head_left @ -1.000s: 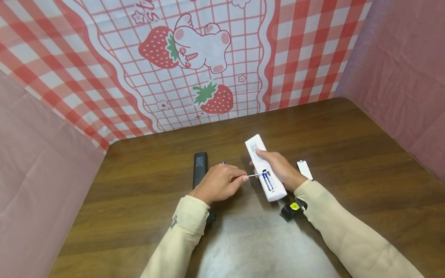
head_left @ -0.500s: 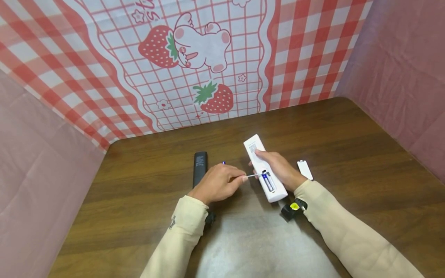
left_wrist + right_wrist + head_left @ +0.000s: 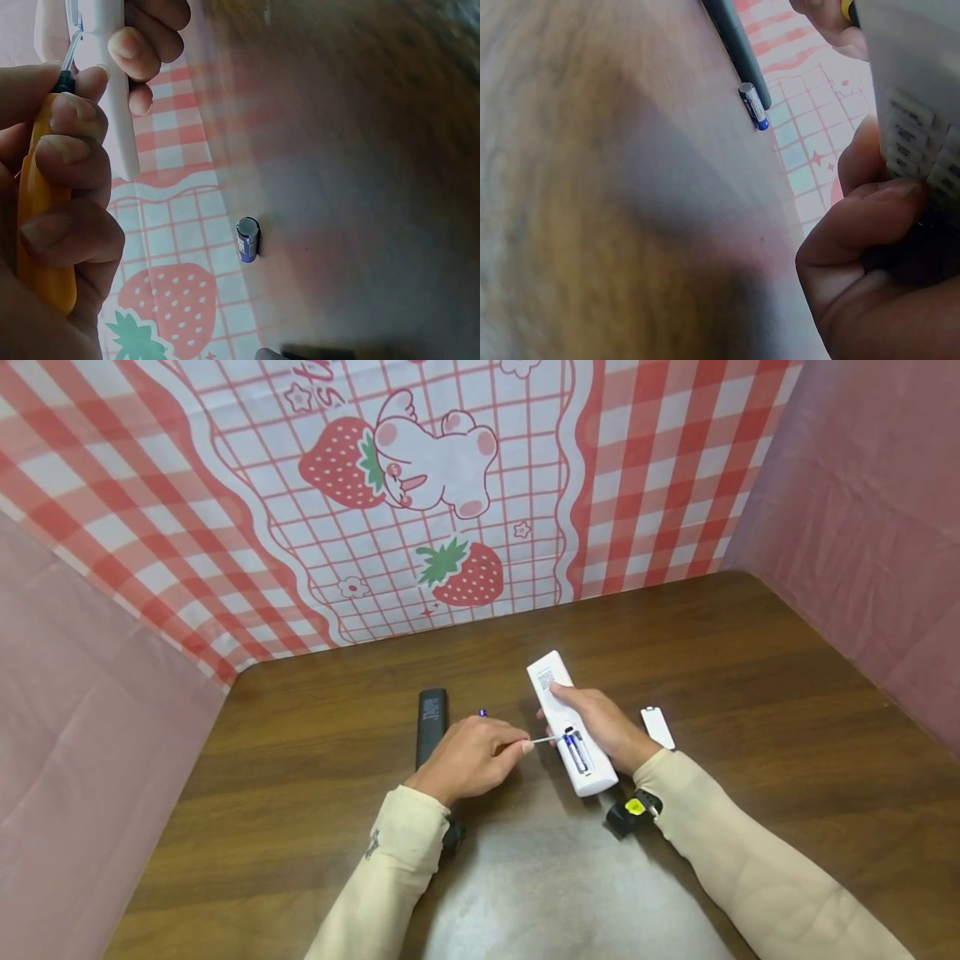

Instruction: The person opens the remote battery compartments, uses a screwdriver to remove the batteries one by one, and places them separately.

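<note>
In the head view my right hand (image 3: pixel 603 722) grips a white remote control (image 3: pixel 562 714), back side up, its battery compartment uncovered. A blue-and-silver battery (image 3: pixel 577 753) lies in that compartment. My left hand (image 3: pixel 476 756) holds a screwdriver (image 3: pixel 46 225) with a yellow-orange handle, fingers curled round it in the left wrist view. Its thin metal shaft (image 3: pixel 543 740) reaches across to the upper end of the compartment, the tip right at the battery's end. The right wrist view shows the remote's button side, with fingers wrapped underneath.
A dark remote (image 3: pixel 432 718) lies on the wooden table (image 3: pixel 315 760), partly behind my left hand. Close to it lies a loose blue-and-silver battery (image 3: pixel 754 106). Right of my right hand is a white battery cover (image 3: pixel 658 727). A strawberry-patterned cloth (image 3: pixel 525 485) hangs behind the table.
The white remote shifts very slightly in my right hand. My left hand keeps the screwdriver at the compartment, dipping a little, so more of the loose battery shows behind it.
</note>
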Demonstrator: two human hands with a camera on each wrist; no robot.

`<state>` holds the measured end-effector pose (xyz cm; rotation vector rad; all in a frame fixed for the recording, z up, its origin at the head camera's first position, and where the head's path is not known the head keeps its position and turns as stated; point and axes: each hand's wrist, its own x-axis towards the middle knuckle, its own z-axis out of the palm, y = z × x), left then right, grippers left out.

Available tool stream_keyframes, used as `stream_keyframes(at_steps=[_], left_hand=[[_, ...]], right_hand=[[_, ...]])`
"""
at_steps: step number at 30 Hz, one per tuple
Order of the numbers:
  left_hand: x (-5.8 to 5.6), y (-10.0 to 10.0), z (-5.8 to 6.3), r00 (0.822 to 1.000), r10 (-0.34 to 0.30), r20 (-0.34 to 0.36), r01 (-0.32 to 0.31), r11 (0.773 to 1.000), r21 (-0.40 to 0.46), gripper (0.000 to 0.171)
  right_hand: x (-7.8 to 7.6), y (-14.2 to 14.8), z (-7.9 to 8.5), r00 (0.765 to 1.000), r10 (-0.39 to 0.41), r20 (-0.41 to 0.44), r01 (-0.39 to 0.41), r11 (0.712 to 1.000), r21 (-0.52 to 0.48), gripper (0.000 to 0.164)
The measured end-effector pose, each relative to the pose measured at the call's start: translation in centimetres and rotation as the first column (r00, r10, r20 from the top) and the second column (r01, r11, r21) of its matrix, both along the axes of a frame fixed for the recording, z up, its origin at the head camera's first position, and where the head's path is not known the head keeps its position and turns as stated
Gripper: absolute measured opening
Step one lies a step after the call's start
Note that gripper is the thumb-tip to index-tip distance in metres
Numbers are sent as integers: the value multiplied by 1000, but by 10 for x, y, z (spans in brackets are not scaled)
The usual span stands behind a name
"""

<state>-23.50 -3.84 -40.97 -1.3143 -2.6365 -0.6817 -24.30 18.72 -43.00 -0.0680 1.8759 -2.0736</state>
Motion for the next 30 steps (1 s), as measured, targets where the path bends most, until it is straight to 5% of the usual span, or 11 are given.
stream_keyframes(at_steps=[30], left_hand=[[0, -5, -2, 999, -8, -48, 10, 999, 49, 21]], right_hand=[[0, 1, 0, 999, -31, -8, 32, 997, 69, 68]])
